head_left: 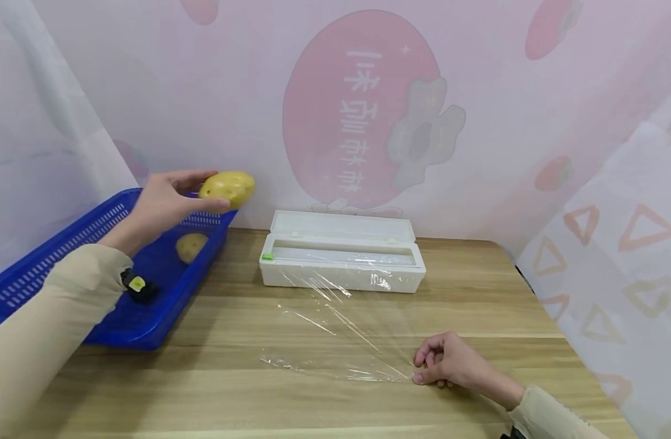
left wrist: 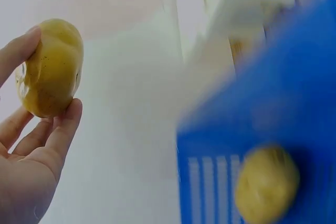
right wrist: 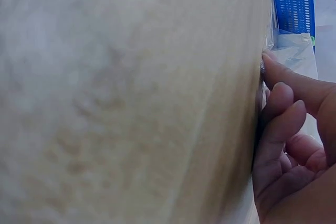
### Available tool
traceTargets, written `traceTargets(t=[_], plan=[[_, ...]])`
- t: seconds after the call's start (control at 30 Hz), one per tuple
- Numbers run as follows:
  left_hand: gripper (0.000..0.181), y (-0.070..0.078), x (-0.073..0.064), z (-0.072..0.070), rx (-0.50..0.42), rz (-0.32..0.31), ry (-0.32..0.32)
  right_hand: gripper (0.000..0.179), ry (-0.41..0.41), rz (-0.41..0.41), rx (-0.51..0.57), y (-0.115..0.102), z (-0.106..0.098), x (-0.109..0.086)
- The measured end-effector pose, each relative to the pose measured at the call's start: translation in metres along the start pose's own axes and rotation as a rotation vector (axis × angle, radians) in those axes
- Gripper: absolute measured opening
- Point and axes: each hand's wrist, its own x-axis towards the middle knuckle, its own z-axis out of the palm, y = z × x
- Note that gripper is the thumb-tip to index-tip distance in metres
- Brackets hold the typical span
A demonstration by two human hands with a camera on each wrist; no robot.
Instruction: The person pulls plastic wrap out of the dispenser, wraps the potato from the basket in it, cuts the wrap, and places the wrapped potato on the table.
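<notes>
Holding left hand (head_left: 167, 198): we see it left of centre in the head frame, pinching a yellow potato (head_left: 231, 188) between thumb and fingertips, above the far end of the blue basket (head_left: 192, 277).
Right hand (head_left: 450, 363): at the lower right, it nips a corner of the clear film (head_left: 340, 323), its other fingers curled inward.
Film: it spans from the frame's centre down to that pinch, creases slanting towards it; we cannot tell how much touches the wooden table (head_left: 505, 292).
White box (head_left: 283, 274): mid-frame, lid raised behind, with a small green piece (head_left: 267, 256) at its left end.
Basket potato (head_left: 191, 247): a second one lies inside the basket, left of centre.
Film risk: we judge that one-cornered tension could skew the sheet, making it fold and cling to itself.
Potato risk: its smooth skin sits at the fingertips, so a loosened pinch could drop it.
Box risk: we see no hand steadying it; a hard pull might drag it.
Left wrist view: we get the fingers supporting the potato from beneath, partly hidden in the head view.
Right wrist view: we see the folded fingers close up, but no potato; only the head view shows the sheet's full spread.
</notes>
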Motion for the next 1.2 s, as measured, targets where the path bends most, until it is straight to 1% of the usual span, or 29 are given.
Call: traceTargets(t=[0.1, 0.17, 0.27, 0.33, 0.4, 0.5, 0.63, 0.77, 0.87, 1.0, 1.07, 1.2], plan=[[0.071, 0.026, -0.007, 0.016, -0.042, 0.047, -0.022, 0.029, 0.000, 0.000, -0.001, 0.000, 0.001, 0.001], [0.070, 0.041, -0.014, 0.029, -0.087, 0.074, -0.046, 0.029, -0.002, -0.001, -0.001, -0.001, 0.001, 0.002], [0.071, 0.057, -0.026, 0.051, -0.211, 0.093, -0.121, 0.029, -0.006, -0.007, 0.007, -0.001, 0.001, 0.002], [0.072, 0.065, -0.036, 0.069, -0.285, 0.094, -0.187, 0.029, -0.008, -0.008, 0.012, -0.001, 0.000, 0.001], [0.074, 0.069, -0.046, 0.087, -0.327, 0.086, -0.259, 0.029, -0.010, -0.009, 0.014, 0.000, 0.000, 0.000], [0.074, 0.068, -0.060, 0.117, -0.331, 0.084, -0.361, 0.029, -0.018, -0.013, 0.012, 0.000, -0.002, -0.002], [0.067, 0.058, -0.075, 0.154, -0.325, 0.094, -0.471, 0.029, -0.035, -0.028, 0.004, -0.001, -0.005, -0.003], [0.062, 0.045, -0.085, 0.181, -0.306, 0.091, -0.527, 0.030, -0.053, -0.041, -0.019, -0.001, -0.007, -0.002], [0.064, 0.040, -0.089, 0.195, -0.284, 0.082, -0.558, 0.030, -0.062, -0.051, -0.037, 0.000, -0.007, -0.002], [0.067, 0.040, -0.093, 0.207, -0.276, 0.090, -0.584, 0.031, -0.060, -0.060, -0.052, 0.000, -0.007, -0.002], [0.067, 0.040, -0.095, 0.212, -0.292, 0.087, -0.597, 0.031, -0.057, -0.062, -0.053, 0.000, -0.007, -0.002], [0.067, 0.038, -0.101, 0.221, -0.340, 0.074, -0.648, 0.031, -0.061, -0.065, -0.051, 0.001, -0.006, -0.002]])
